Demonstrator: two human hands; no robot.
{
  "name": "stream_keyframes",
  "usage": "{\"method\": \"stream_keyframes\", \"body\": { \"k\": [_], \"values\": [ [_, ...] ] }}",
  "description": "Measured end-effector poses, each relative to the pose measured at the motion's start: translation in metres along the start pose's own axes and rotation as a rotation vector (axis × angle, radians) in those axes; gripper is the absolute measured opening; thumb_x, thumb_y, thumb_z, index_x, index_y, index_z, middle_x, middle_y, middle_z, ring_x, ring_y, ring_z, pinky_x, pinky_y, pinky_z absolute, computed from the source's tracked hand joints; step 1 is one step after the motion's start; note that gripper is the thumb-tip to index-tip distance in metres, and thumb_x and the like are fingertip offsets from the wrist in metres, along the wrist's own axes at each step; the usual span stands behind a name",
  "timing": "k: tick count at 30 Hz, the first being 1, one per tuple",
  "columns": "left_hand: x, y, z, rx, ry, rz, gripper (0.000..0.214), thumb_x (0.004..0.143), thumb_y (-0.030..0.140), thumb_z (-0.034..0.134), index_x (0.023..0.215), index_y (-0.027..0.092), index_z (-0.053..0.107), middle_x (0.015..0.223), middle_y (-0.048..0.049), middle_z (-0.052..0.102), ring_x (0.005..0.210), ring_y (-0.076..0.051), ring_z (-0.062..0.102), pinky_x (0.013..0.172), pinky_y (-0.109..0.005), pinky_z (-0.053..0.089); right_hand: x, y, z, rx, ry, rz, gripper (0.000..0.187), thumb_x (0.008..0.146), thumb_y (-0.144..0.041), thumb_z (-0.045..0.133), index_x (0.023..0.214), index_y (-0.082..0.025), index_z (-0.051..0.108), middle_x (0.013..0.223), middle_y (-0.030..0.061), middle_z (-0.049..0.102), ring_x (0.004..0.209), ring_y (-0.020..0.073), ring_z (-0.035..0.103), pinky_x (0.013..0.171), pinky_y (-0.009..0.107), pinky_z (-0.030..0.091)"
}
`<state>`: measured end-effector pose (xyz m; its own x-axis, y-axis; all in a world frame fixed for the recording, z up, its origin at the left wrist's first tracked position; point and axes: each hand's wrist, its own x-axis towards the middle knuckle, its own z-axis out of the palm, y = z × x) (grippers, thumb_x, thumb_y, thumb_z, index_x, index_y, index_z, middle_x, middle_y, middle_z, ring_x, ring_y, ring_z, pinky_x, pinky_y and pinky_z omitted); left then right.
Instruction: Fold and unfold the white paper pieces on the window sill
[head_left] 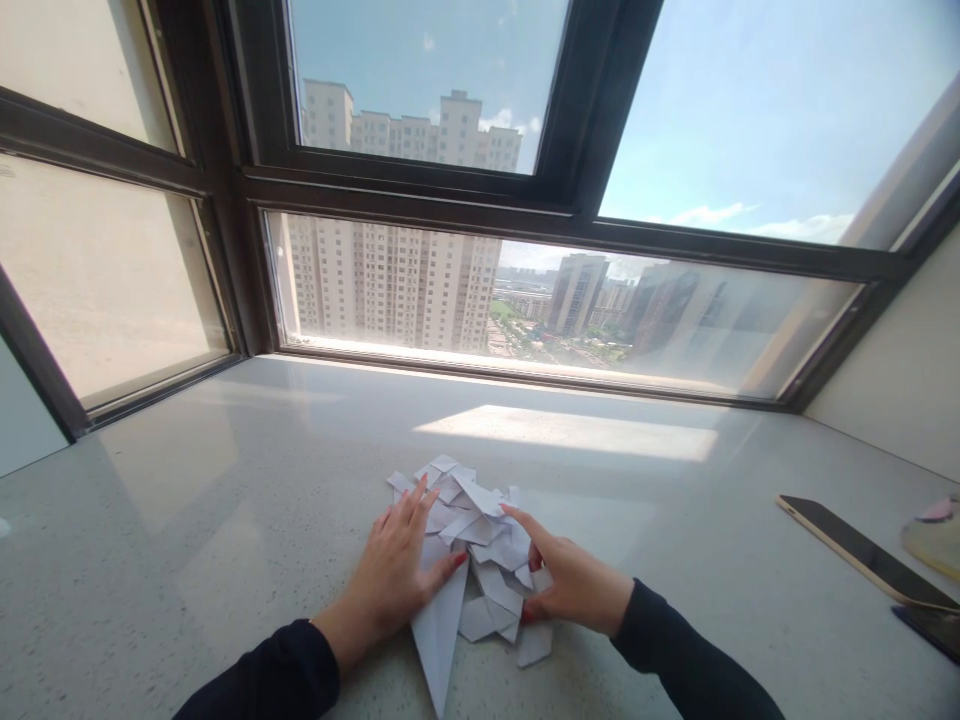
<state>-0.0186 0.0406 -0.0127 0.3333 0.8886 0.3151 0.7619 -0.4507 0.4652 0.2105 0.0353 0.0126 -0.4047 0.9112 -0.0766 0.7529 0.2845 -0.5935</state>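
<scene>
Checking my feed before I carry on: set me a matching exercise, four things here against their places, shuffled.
1. pointed folded paper
2. phone
3. right hand
4. sunlit patch

A. near the picture's right edge
B. between the paper pile and the window
C. partly under the left hand
D. touching the pile's right side

Pairs: 1-C, 2-A, 3-D, 4-B

From where I stand, a dark brown window frame runs from ten o'clock round to two. Through it, a beige high-rise apartment block rises at about half past eleven, and blue sky with thin clouds brightens one o'clock. A pale wall closes off two. Sunlight lies across the speckled white stone windowsill just past twelve.
</scene>
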Motion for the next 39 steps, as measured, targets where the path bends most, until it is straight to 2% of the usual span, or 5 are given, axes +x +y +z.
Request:
{"method": "stream_keyframes", "body": {
  "k": [9,17,24,35,39],
  "values": [
    [0.007,-0.005,0.001,-0.331,0.096,0.106,0.049,0.072,0.016,0.048,0.119,0.023,0.037,0.131,-0.0067,0.036,0.119,-0.020,0.034,0.099,-0.038,0.029,0.005,-0.017,0.004,0.472,0.351,-0.171,0.031,0.077,-0.035,0.047,0.103,-0.018,0.053,0.093,0.0050,0.061,0.079,0.0178,0.057,0.066,0.027,0.046],
    [0.010,-0.003,-0.009,-0.515,0.223,0.062,0.031,0.078,0.013,0.038,0.107,0.021,0.047,0.123,-0.0076,0.042,0.116,-0.019,0.038,0.090,-0.033,0.040,0.005,-0.009,0.000,-0.113,0.601,-0.112,0.031,0.079,-0.042,0.042,0.071,-0.019,0.061,0.074,0.0065,0.058,0.074,0.0209,0.053,0.069,0.036,0.043],
    [0.004,0.003,-0.017,-0.245,0.223,0.065,0.036,0.077,0.016,0.041,0.112,0.022,0.044,0.124,-0.0085,0.043,0.115,-0.023,0.037,0.095,-0.043,0.029,0.010,0.008,0.014,-0.306,0.411,-0.146,0.081,0.059,-0.063,0.053,0.124,-0.018,0.037,0.127,0.0125,0.040,0.118,0.0293,0.031,0.093,0.045,0.030],
    [0.002,0.006,-0.034,-0.008,-0.492,0.116,0.099,0.055,0.066,0.053,0.133,0.021,0.013,0.141,-0.0107,0.006,0.127,-0.032,-0.001,0.097,-0.056,0.001,0.016,0.008,0.016,0.035,0.447,-0.110,0.043,0.079,-0.039,0.042,0.117,-0.019,0.043,0.119,0.0113,0.046,0.111,0.0216,0.041,0.091,0.038,0.036],
    [0.004,0.002,-0.046,0.040,-0.600,0.143,0.106,0.049,0.069,0.054,0.133,0.023,0.008,0.141,-0.0088,0.000,0.126,-0.031,-0.006,0.095,-0.057,-0.005,-0.001,0.017,-0.014,-0.016,0.263,-0.071,0.070,0.062,-0.047,0.061,0.123,-0.022,0.036,0.119,0.0113,0.042,0.102,0.0241,0.045,0.073,0.031,0.046]
  ]
}}
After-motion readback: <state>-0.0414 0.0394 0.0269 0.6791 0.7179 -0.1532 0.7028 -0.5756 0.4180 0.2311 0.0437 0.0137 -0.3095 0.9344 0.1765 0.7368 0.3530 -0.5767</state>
